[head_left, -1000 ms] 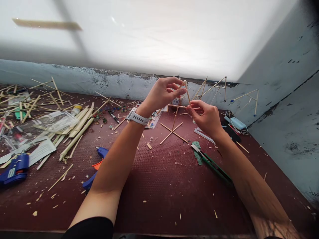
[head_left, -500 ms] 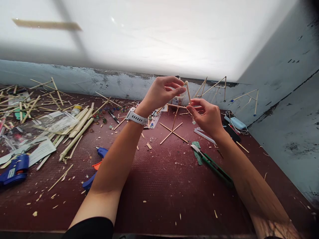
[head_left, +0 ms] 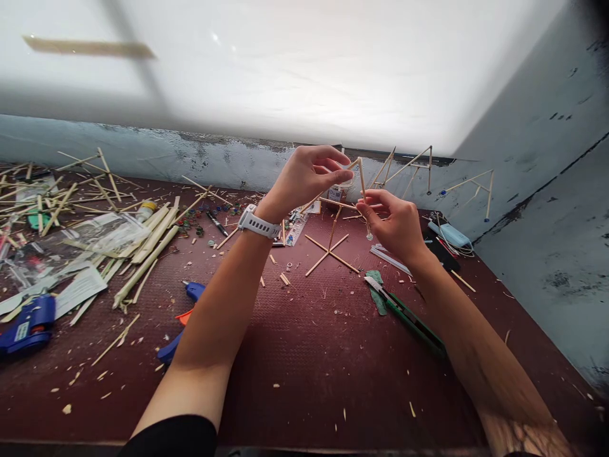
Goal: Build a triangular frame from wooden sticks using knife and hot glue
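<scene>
Above the far middle of the table, an A-shaped frame of thin bamboo sticks (head_left: 361,174) is held between both hands. My left hand (head_left: 311,172), with a white watch at the wrist, pinches one slanting stick just below the peak. Lower down, my right hand (head_left: 396,219) grips the other leg near the crossbar. A small clear bead-like piece (head_left: 370,236) hangs at that leg's lower end. Beneath the frame rises an upright stick stand (head_left: 330,252) with crossed sticks for its foot. Whether the frame touches the stand's top, I cannot tell.
A green utility knife (head_left: 404,317) lies beside the right forearm. Blue glue guns (head_left: 29,324) and split bamboo strips (head_left: 147,247) are at left. More stick frames (head_left: 429,168) stand by the wall, near a light-blue device (head_left: 450,231). Shavings litter the table.
The stick frame's peak has shifted very slightly right and down. My left hand has moved a touch left, and both hands keep their hold.
</scene>
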{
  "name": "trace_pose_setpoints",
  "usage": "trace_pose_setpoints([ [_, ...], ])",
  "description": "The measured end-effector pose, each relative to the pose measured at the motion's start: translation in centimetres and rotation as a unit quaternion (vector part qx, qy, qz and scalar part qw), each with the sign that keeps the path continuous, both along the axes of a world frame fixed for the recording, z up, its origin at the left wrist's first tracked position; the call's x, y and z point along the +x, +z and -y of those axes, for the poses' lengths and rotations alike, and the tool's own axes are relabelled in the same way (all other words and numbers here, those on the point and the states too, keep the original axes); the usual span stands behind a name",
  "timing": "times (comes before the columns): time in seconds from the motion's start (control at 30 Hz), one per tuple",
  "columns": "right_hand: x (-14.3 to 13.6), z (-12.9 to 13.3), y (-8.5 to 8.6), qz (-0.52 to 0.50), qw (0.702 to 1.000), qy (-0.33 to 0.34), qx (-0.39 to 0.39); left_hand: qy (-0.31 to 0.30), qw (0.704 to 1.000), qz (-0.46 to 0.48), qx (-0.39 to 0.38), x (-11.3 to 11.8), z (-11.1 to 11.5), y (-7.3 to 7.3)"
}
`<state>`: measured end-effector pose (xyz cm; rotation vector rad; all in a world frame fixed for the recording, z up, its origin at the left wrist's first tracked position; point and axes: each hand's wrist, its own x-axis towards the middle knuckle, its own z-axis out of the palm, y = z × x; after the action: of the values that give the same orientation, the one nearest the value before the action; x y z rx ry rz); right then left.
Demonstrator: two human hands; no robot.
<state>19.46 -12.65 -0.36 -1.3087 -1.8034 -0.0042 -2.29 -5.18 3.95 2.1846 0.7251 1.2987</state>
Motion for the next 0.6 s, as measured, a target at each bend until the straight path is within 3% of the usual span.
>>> trace_pose_setpoints([
  [0.1,0.0,-0.1,-0.1,-0.005,1.0,0.001,-0.011,0.027,0.999,0.007,0.02,0.2,0.2,0.2],
  [0.27,0.5,-0.5,0.2,-0.119,0.992,0.018,-0.025,0.165,0.982,0.018,0.094,0.7,2.2,1.1],
  [0.43,0.7,-0.8,0.8,-0.233,0.972,0.024,-0.001,0.13,0.972,-0.115,0.159,1.5,3.5,1.1],
  [0.6,0.0,-0.6,0.8,-0.303,0.95,0.081,0.013,0.183,0.945,-0.221,0.156,2.5,3.3,0.4],
])
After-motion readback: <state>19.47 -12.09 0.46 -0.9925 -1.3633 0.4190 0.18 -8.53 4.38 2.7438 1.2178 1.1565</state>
